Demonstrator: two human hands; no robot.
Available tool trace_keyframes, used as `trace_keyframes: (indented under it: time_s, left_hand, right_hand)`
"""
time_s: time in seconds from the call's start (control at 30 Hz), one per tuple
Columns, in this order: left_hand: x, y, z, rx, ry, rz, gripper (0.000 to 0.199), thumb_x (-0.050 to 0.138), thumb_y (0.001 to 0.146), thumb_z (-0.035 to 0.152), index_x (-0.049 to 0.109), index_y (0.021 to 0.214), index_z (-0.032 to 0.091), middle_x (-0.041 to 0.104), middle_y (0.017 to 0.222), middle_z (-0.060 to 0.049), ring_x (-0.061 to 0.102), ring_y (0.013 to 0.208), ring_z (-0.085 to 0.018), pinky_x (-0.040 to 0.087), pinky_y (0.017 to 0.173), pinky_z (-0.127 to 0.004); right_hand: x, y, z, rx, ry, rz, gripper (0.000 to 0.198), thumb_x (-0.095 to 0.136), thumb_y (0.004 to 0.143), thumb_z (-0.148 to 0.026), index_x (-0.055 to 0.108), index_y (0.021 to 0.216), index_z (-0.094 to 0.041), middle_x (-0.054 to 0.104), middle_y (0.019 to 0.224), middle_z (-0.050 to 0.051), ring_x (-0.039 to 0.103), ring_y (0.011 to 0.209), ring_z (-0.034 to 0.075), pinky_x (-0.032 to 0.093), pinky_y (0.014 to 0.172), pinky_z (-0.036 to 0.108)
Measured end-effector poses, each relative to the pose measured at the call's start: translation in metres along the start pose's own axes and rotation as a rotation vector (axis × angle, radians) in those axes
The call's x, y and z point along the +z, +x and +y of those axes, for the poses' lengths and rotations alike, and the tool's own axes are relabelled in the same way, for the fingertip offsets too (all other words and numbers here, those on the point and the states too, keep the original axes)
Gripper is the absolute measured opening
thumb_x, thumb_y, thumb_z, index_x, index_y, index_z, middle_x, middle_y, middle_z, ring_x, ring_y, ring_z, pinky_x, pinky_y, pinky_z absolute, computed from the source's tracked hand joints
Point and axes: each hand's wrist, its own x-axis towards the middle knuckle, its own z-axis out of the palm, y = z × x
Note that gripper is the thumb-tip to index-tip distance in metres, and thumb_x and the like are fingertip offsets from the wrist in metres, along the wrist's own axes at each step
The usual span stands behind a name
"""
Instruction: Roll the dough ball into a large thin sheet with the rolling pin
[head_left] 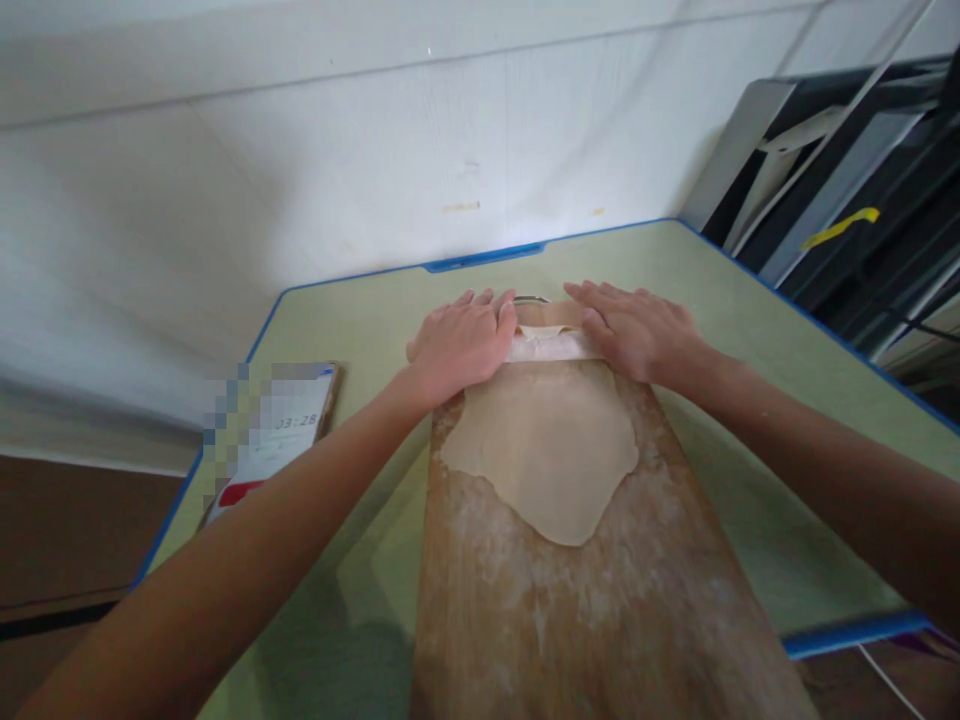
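Dough sheet (547, 440) here, out on the green table (375, 320), flat on the floury wooden board (570, 640), and uneven pressure could tear or skew it, while a sticky patch might crease it! It looks thin, pale, smooth, ragged-edged, tapering bluntly on the near side. Left hand (469, 338) and right hand (641, 325) lie palms-down, fingers outstretched and unclenched, over the pale roll (555, 347) at the sheet's far edge.
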Motion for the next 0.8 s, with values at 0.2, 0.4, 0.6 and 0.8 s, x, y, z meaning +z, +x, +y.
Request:
trace_keyframes:
  time_s: [0.2, 0.4, 0.6, 0.8]
  left_hand:
    - [0.003, 0.029, -0.012, -0.113, -0.094, -0.161, 0.05, 0.012, 0.095, 0.034, 0.052, 0.124, 0.023, 0.055, 0.13, -0.006, 0.053, 0.115, -0.024, 0.044, 0.091, -0.038]
    - [0.001, 0.028, -0.007, -0.198, -0.101, -0.127, 0.05, 0.016, 0.094, 0.037, 0.058, 0.117, 0.021, 0.057, 0.127, -0.008, 0.055, 0.112, -0.026, 0.045, 0.089, -0.038]
    - [-0.002, -0.015, 0.011, -0.166, -0.054, 0.022, 0.053, 0.013, 0.095, 0.036, 0.059, 0.113, 0.016, 0.061, 0.118, -0.011, 0.055, 0.111, -0.025, 0.042, 0.092, -0.04]
    - [0.005, -0.033, 0.018, -0.083, 0.019, 0.23, 0.044, 0.022, 0.094, 0.029, 0.057, 0.115, 0.016, 0.064, 0.114, -0.009, 0.057, 0.108, -0.023, 0.042, 0.092, -0.038]
  right_hand:
    - [-0.001, 0.028, 0.009, 0.066, 0.039, -0.212, 0.053, 0.022, 0.089, -0.028, 0.035, 0.14, -0.018, 0.035, 0.146, 0.007, 0.034, 0.132, 0.021, 0.029, 0.106, 0.043]
    - [-0.007, 0.02, 0.0, 0.129, 0.023, -0.133, 0.051, 0.025, 0.089, -0.029, 0.044, 0.135, -0.018, 0.043, 0.141, 0.008, 0.046, 0.123, 0.025, 0.036, 0.099, 0.044]
    - [-0.006, -0.026, -0.016, 0.055, -0.075, 0.075, 0.049, 0.018, 0.092, -0.027, 0.055, 0.121, -0.015, 0.057, 0.128, 0.012, 0.054, 0.114, 0.025, 0.032, 0.1, 0.05]
    - [0.002, -0.037, -0.019, 0.007, -0.075, 0.227, 0.047, 0.021, 0.093, -0.029, 0.052, 0.126, -0.016, 0.054, 0.131, 0.011, 0.047, 0.122, 0.026, 0.028, 0.102, 0.052]
